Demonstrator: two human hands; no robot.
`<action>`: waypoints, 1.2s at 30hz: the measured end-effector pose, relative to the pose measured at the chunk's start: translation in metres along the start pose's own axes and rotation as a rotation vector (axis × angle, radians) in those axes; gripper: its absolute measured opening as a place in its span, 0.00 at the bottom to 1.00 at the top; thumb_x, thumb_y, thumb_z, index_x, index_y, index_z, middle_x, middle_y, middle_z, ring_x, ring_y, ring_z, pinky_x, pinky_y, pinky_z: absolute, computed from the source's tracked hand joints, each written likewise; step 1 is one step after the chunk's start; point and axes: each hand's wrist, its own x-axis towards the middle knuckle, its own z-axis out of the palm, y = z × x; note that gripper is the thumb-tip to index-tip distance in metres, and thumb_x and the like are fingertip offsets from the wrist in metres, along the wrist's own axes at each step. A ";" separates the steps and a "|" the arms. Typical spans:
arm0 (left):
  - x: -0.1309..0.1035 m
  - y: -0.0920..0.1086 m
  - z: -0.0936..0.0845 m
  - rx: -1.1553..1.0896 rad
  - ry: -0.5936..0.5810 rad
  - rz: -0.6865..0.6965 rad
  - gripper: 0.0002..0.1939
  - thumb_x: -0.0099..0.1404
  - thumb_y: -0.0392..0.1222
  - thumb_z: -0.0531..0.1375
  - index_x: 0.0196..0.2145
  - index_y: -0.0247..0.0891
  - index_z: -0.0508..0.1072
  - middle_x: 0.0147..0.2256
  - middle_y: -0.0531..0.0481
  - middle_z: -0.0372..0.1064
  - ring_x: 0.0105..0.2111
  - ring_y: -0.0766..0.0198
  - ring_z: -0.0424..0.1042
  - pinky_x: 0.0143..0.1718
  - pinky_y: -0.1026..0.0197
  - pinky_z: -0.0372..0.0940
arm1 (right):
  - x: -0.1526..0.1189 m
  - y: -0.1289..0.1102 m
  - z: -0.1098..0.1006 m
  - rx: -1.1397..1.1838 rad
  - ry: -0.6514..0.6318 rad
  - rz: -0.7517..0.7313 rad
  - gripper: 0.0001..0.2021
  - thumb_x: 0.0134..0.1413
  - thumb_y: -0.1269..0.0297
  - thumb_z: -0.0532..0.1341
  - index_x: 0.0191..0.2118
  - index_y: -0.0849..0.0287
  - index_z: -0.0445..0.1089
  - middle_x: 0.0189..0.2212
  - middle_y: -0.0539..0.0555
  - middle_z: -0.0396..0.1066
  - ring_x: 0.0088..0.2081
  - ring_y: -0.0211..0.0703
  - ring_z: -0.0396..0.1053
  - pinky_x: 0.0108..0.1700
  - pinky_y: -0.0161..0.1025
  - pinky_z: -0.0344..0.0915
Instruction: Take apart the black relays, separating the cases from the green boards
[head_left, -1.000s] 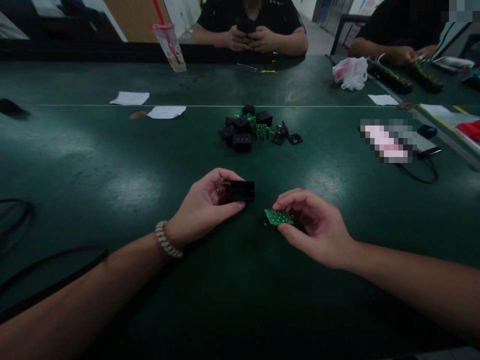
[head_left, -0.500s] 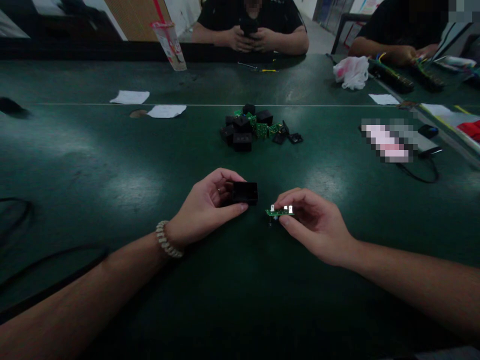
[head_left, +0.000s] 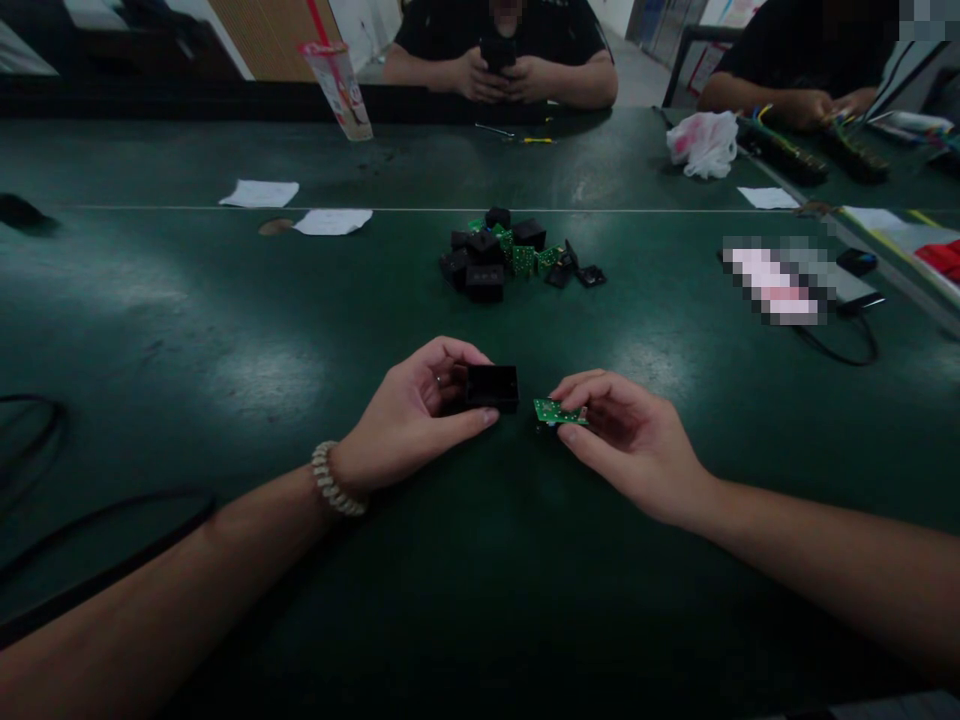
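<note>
My left hand (head_left: 427, 405) grips a small black plastic case (head_left: 493, 388) between thumb and fingers, its hollow side showing. Just right of the case, my right hand (head_left: 630, 435) pinches a green circuit board (head_left: 556, 411) by its right end. The board is tilted, with its soldered face up and parts partly visible underneath; a narrow gap separates it from the case. Farther back on the green table (head_left: 375, 320) lies a pile of black cases (head_left: 485, 283), with several green circuit boards (head_left: 523, 261) and small black plastic pieces (head_left: 591, 275) among them.
Across the table a person holds a phone (head_left: 498, 54); another person's hands work near wired strips (head_left: 784, 155) at the far right. A drink cup (head_left: 341, 92), paper sheets (head_left: 334, 222), a plastic bag (head_left: 703, 143) and a cable (head_left: 847, 355) also lie about.
My right hand has turned the circuit board, so its flat green face shows more and the metal tabs no longer stand out brightly. The left hand with the case has barely moved.
</note>
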 end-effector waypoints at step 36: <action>-0.003 0.005 0.003 0.084 -0.068 0.086 0.21 0.57 0.36 0.76 0.45 0.39 0.75 0.48 0.44 0.79 0.48 0.55 0.80 0.54 0.50 0.77 | 0.005 -0.001 -0.004 -0.020 0.060 0.126 0.13 0.59 0.67 0.70 0.48 0.55 0.72 0.42 0.54 0.76 0.42 0.43 0.76 0.46 0.43 0.77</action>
